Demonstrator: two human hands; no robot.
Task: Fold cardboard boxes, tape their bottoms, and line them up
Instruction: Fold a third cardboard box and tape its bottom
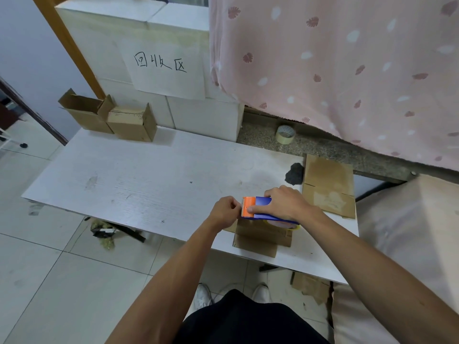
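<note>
"Two folded boxes [85,112] [131,122] stand side by side at ten o'clock, at the far left end of the table [136,182]. Is a third one under way?"

"Yes. The box in hand [258,238] sits at the table's near edge, at six o'clock from the middle of the tabletop, directly under both hands. I judge this to be the taping step."

"What are the hands doing?"

"The right hand [285,204] is wrapped around the blue tape dispenser [260,201], holding it just above the box with its orange cutter pointing to nine o'clock. The left hand [224,211] is curled, with thumb and fingertips pinched at that cutter. It appears to be on the tape end [241,206], though the film is too thin to see clearly."

"So what does the next move need?"

"Probably drawing out a length of tape, pressing it down along the bottom seam, then tearing it on the teeth. The flaps must stay shut while the tape goes on. I cannot tell whether any strip is on the box yet."

"And after that?"

"It would join the pair at ten o'clock. Flat cardboard [327,187] waits at two o'clock from the hands, and a spare tape roll [285,134] sits on the ledge at twelve."
</note>
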